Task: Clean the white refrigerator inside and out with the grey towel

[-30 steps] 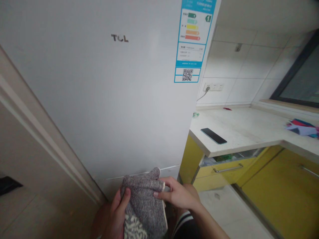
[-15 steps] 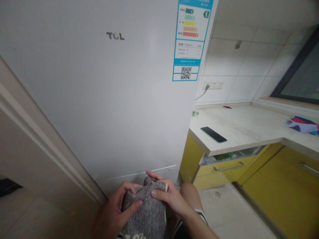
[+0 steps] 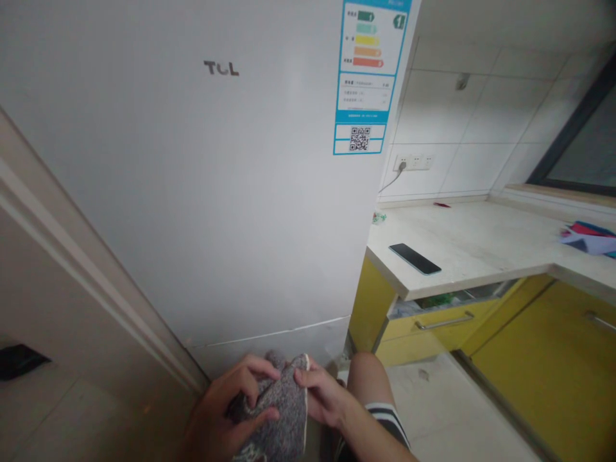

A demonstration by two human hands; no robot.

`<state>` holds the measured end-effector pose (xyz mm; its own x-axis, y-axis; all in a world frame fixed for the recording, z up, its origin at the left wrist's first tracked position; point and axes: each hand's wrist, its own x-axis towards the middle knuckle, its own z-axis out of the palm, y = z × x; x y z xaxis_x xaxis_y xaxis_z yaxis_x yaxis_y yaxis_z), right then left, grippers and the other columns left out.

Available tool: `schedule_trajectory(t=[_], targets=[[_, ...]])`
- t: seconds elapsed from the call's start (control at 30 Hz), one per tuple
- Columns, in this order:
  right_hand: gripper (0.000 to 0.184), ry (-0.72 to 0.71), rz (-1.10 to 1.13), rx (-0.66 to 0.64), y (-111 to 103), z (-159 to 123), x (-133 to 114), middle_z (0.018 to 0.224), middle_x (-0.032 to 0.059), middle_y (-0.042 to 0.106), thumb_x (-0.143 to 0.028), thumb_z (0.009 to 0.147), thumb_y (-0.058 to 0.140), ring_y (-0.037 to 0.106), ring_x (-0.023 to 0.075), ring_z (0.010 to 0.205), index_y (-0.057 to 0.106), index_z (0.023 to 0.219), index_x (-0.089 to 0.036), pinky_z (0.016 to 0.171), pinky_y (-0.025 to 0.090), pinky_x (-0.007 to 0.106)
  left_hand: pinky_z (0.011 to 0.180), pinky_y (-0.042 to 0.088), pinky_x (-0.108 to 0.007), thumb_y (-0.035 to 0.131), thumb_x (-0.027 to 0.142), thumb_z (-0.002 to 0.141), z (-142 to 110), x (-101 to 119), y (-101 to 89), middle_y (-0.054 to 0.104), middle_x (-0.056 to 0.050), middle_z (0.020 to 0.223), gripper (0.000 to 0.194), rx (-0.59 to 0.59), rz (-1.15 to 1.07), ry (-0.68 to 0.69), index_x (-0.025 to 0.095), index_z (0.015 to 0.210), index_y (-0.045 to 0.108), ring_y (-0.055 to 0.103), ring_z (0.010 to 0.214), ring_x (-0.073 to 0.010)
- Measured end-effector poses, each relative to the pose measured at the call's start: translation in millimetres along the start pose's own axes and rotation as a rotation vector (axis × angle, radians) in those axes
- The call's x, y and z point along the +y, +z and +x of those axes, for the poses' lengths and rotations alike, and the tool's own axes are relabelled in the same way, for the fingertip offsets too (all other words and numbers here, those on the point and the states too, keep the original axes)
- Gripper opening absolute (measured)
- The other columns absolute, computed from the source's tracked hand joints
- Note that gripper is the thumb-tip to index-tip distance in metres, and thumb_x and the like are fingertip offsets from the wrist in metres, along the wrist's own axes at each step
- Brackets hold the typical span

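Observation:
A grey speckled cloth is bunched between both hands at the bottom of the head view, in front of a white fridge. My left hand wraps its fingers and thumb round the cloth's left side. My right hand pinches the cloth's top right edge, which shows a pale trim. The cloth sits just below the seam between the fridge's upper and lower doors. My bare knee shows to the right of the hands.
A pale countertop to the right carries a dark phone and coloured fabric at the far right. Yellow cabinets with a slightly open drawer stand below. A wall socket has a plug in it. A door frame runs on the left.
The cloth went from hanging flat to being gathered into a smaller bundle. Both hands closed in on it and dropped slightly lower in the frame.

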<state>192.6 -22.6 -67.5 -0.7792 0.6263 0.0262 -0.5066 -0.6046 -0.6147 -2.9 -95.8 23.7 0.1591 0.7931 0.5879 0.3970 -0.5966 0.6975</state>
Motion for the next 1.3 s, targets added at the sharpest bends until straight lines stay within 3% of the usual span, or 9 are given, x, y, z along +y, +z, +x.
schedule_trajectory(t=[0.13,0.23,0.3,0.47,0.7,0.83,0.93,1.17,1.3], targets=[[0.053,0.002,-0.07,-0.019,3.7,-1.7,-4.8,0.081,0.0098,0.075,-0.055,0.064,0.104,0.075,0.0219,0.086,0.08,0.078,-0.01,0.095,0.057,0.037,0.076,0.062,-0.023,0.084,0.029,0.093,1.2,5.1,-7.8,0.083,-0.002,0.093,0.035,0.022,-0.023,0.094,0.025,0.079,0.053,0.079,0.082,-0.0155],[0.053,-0.071,-0.196,0.096,6.7,-4.2,-14.0,0.078,0.0051,0.07,-0.058,0.066,0.102,0.065,0.0139,0.072,0.081,0.08,-0.011,0.079,0.052,0.027,0.071,0.059,-0.019,0.084,0.031,0.094,-2.3,1.2,-12.7,0.074,0.001,0.084,0.036,0.097,0.106,0.096,0.025,0.078,0.052,0.072,0.074,-0.0118],[0.051,-0.182,-0.346,0.179,8.8,-5.6,-22.7,0.087,0.0035,0.067,-0.059,0.068,0.101,0.06,0.0114,0.076,0.079,0.076,-0.013,0.076,0.048,0.024,0.069,0.055,-0.016,0.084,0.034,0.094,-5.0,-5.2,-14.3,0.066,0.003,0.079,0.037,0.12,0.224,0.088,0.025,0.077,0.052,0.067,0.07,-0.0099],[0.062,-0.381,-0.764,0.225,13.6,-9.9,-44.6,0.096,0.0043,0.058,-0.068,0.077,0.093,0.054,0.0147,0.092,0.066,0.059,-0.015,0.083,0.045,0.024,0.068,0.054,-0.017,0.081,0.044,0.097,-14.2,-31.3,-14.1,0.061,0.003,0.08,0.031,0.094,0.398,0.078,0.024,0.081,0.062,0.064,0.071,-0.0111],[0.058,-0.368,-0.812,0.278,20.1,-18.4,-55.5,0.095,0.0042,0.061,-0.068,0.081,0.09,0.057,0.0154,0.091,0.071,0.066,-0.015,0.082,0.045,0.026,0.081,0.06,-0.024,0.076,0.049,0.099,-23.3,-45.0,-13.9,0.071,-0.005,0.106,0.031,0.044,0.508,0.057,0.025,0.084,0.065,0.074,0.089,-0.0163],[0.059,-0.369,-0.837,0.324,22.6,-20.6,-57.8,0.097,0.0042,0.061,-0.067,0.077,0.093,0.057,0.0152,0.09,0.069,0.064,-0.015,0.081,0.045,0.025,0.066,0.055,-0.021,0.071,0.05,0.103,-20.3,-35.6,-11.5,0.069,0.003,0.077,0.03,-0.028,0.624,0.114,0.027,0.084,0.065,0.07,0.069,-0.0142],[0.056,-0.379,-0.838,0.347,21.9,-20.0,-58.0,0.099,0.0046,0.062,-0.067,0.075,0.094,0.059,0.0161,0.092,0.073,0.065,-0.016,0.083,0.047,0.026,0.057,0.05,-0.018,0.066,0.055,0.105,-16.6,-28.0,-12.0,0.061,0.007,0.064,0.042,0.063,0.624,0.13,0.026,0.076,0.057,0.064,0.055,-0.0106],[0.04,-0.413,-0.833,0.32,18.6,-15.2,-63.9,0.118,0.0087,0.075,-0.057,0.076,0.097,0.068,0.0265,0.121,0.083,0.083,-0.021,0.108,0.048,0.035,0.067,0.056,-0.012,0.068,0.05,0.105,-17.7,-20.0,-25.1,0.081,0.003,0.089,0.035,0.152,0.588,0.052,0.025,0.081,0.06,0.075,0.069,-0.0084],[0.044,-0.435,-0.889,0.314,24.6,-17.0,-71.9,0.126,0.0112,0.073,-0.063,0.082,0.091,0.068,0.0265,0.121,0.082,0.082,-0.02,0.11,0.047,0.037,0.064,0.054,-0.014,0.072,0.054,0.101,-18.1,-22.8,-23.5,0.074,0.003,0.076,0.036,0.213,0.596,0.015,0.025,0.081,0.065,0.069,0.063,-0.0099]])
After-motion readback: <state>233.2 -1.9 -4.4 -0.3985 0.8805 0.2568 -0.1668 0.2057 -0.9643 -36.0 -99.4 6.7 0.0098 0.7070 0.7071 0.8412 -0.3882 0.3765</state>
